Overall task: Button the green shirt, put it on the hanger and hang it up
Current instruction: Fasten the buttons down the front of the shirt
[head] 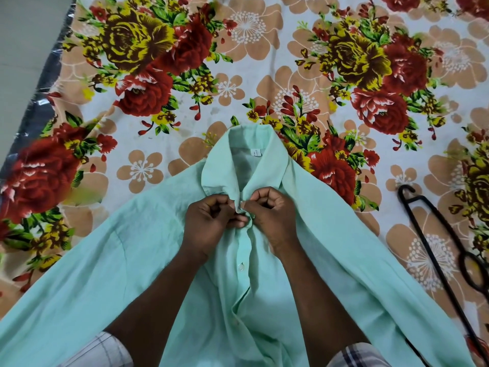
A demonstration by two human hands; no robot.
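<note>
The pale green shirt (127, 260) lies front up on the floral bedsheet (264, 75), collar pointing away from me and sleeves spread to both sides. My left hand (209, 223) and my right hand (272, 213) meet at the placket just below the collar, each pinching one edge of the fabric. What sits between the fingertips is hidden. Lower on the placket a white button (241, 266) shows, fastened. A black hanger (434, 239) rests flat on the sheet to the right of the shirt, its hook pointing away from me.
The bed's left edge (34, 107) shows a dark plastic-wrapped mattress border, with pale floor beyond it. Checked sleeve cuffs (103, 350) appear at the bottom of the view.
</note>
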